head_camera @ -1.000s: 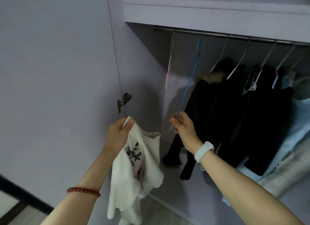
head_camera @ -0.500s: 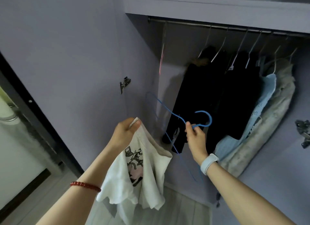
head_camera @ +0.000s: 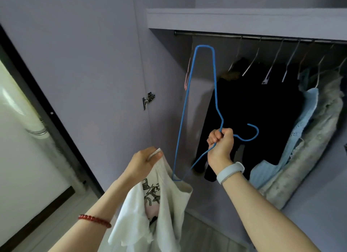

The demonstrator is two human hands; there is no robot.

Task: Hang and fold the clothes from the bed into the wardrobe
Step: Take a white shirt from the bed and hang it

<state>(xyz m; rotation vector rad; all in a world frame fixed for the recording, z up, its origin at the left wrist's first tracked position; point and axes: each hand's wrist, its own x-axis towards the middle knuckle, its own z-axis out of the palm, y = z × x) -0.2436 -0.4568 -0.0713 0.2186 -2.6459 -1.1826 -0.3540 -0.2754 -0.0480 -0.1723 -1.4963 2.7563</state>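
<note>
The white T-shirt (head_camera: 150, 210) is running off the bottom edge of the frame, its hem out of sight and its print partly folded under. The hanging rail (head_camera: 262, 38) is leaving the frame at upper right. The dark garments (head_camera: 253, 111) at centre right are merging into one black mass, too dim to separate.

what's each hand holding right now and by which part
The right hand grips the blue hanger at its neck, below the hook. The left hand pinches the white t-shirt by its top edge.
</note>
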